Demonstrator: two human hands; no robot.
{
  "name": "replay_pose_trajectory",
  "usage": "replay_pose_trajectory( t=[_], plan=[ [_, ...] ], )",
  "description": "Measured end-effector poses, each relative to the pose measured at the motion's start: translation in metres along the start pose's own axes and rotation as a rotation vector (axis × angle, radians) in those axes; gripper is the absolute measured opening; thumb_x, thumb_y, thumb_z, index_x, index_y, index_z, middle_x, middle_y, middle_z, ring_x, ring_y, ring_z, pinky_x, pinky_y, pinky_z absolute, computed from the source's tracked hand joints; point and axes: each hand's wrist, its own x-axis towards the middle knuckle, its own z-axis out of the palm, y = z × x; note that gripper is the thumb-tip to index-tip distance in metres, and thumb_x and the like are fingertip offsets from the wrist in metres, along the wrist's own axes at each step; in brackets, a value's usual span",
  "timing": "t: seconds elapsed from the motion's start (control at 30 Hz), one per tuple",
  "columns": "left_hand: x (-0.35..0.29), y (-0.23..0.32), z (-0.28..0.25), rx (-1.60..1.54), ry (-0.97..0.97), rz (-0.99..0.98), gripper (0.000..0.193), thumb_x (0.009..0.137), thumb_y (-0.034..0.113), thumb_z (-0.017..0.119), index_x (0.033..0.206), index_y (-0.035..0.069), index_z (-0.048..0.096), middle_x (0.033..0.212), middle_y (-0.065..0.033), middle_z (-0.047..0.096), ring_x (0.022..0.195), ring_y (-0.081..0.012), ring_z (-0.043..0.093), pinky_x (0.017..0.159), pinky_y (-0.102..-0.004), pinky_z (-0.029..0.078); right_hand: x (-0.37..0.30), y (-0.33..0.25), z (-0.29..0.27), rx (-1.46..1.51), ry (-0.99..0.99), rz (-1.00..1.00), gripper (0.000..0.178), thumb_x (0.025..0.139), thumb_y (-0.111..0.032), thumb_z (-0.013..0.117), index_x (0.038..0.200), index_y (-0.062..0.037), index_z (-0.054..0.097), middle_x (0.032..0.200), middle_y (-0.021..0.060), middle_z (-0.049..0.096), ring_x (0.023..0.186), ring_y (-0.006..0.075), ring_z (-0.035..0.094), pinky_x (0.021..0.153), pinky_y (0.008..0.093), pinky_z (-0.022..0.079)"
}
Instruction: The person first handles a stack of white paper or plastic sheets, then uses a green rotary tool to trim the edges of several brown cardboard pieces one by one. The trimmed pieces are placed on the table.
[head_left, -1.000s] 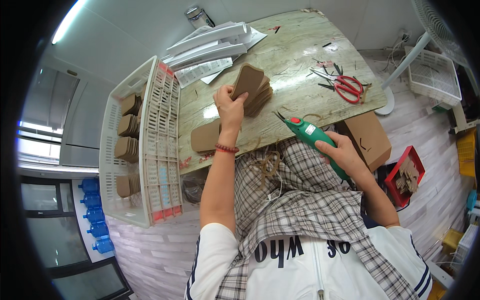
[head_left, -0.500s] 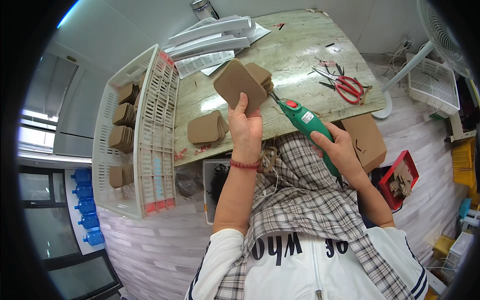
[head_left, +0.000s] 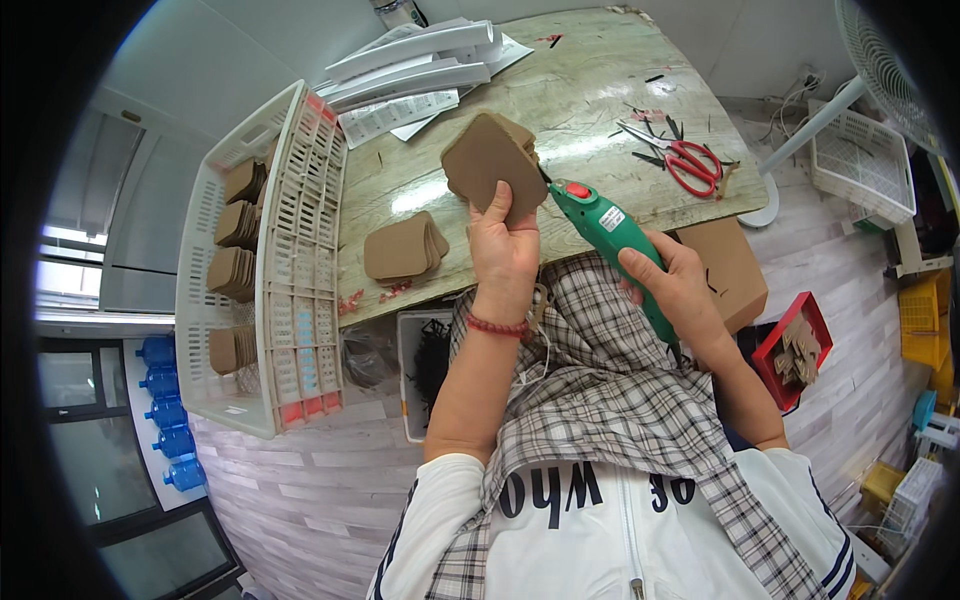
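My left hand (head_left: 506,240) grips a small stack of brown rounded-square pads (head_left: 490,160), thumb on the top face and fingers hidden underneath. In my right hand (head_left: 675,290) is a green handheld electric cutter (head_left: 600,220) with a red button, its body wrapped by my fingers. The cutter's dark tip meets the right edge of the held pads, though whether it touches them I cannot tell. Left of my left wrist, a second small pile of brown pads (head_left: 402,248) lies on the worn table (head_left: 580,100).
A white plastic crate (head_left: 275,260) with several pad stacks stands at the table's left. Rolled papers (head_left: 410,70) lie at the back, red-handled scissors (head_left: 692,168) at the right. Beside my right arm are a cardboard box (head_left: 725,270) and a red tray (head_left: 795,350) of scraps. A fan (head_left: 885,60) stands behind.
The held pads have turned and moved slightly right, so the loose pads fanned behind them now show less. My left hand shifted right with them; the cutter's tip moved slightly left.
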Motion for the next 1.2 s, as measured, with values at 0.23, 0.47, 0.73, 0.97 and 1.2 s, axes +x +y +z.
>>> replay_pose_trajectory(
  t=[0.23, 0.47, 0.73, 0.97, 1.2],
  plan=[
    [-0.014, -0.01, -0.001, 0.07, -0.051, -0.034, 0.04, 0.091, -0.003, 0.061, 0.128, 0.005, 0.05, 0.126, -0.0098, 0.058, 0.117, -0.0249, 0.057, 0.103, -0.0388, 0.049, 0.004, -0.004, -0.003, -0.012, 0.022, -0.01, 0.036, 0.092, -0.028, 0.067, 0.108, 0.0036, 0.064, 0.075, 0.0011, 0.06, 0.06, 0.0052, 0.053, 0.054, 0.0222, 0.045],
    [-0.026, -0.019, -0.013, 0.123, -0.047, -0.085, 0.036, 0.09, -0.004, 0.062, 0.123, 0.005, 0.051, 0.124, -0.0098, 0.06, 0.112, -0.0228, 0.06, 0.1, -0.0378, 0.051, 0.01, -0.009, -0.007, -0.021, 0.042, -0.01, 0.037, 0.092, -0.033, 0.067, 0.104, 0.0019, 0.064, 0.072, 0.0007, 0.059, 0.058, 0.0058, 0.053, 0.054, 0.0224, 0.045],
    [-0.031, 0.0, -0.024, 0.379, -0.103, -0.084, 0.035, 0.089, -0.005, 0.062, 0.122, 0.005, 0.055, 0.118, -0.0085, 0.065, 0.106, -0.021, 0.065, 0.092, -0.0347, 0.056, 0.005, -0.018, -0.021, 0.019, 0.022, 0.038, 0.035, 0.092, -0.03, 0.067, 0.107, 0.0016, 0.065, 0.073, 0.0007, 0.059, 0.06, 0.0057, 0.052, 0.053, 0.0213, 0.043],
    [-0.021, 0.047, -0.037, 0.69, -0.225, -0.167, 0.04, 0.085, -0.009, 0.062, 0.124, 0.001, 0.059, 0.114, -0.0078, 0.068, 0.101, -0.0168, 0.066, 0.089, -0.0301, 0.055, -0.004, -0.008, -0.046, -0.111, -0.09, 0.092, 0.037, 0.091, -0.029, 0.067, 0.112, 0.0019, 0.063, 0.075, 0.0011, 0.059, 0.061, 0.0061, 0.053, 0.054, 0.0209, 0.043],
    [-0.023, 0.068, -0.036, 0.89, -0.266, -0.335, 0.042, 0.082, -0.01, 0.061, 0.124, -0.002, 0.06, 0.11, -0.0091, 0.069, 0.094, -0.0149, 0.067, 0.082, -0.0281, 0.055, -0.012, -0.003, -0.049, -0.187, -0.183, 0.116, 0.039, 0.091, -0.029, 0.068, 0.113, 0.0023, 0.062, 0.076, 0.0014, 0.059, 0.062, 0.0056, 0.053, 0.055, 0.0213, 0.044]
  ],
)
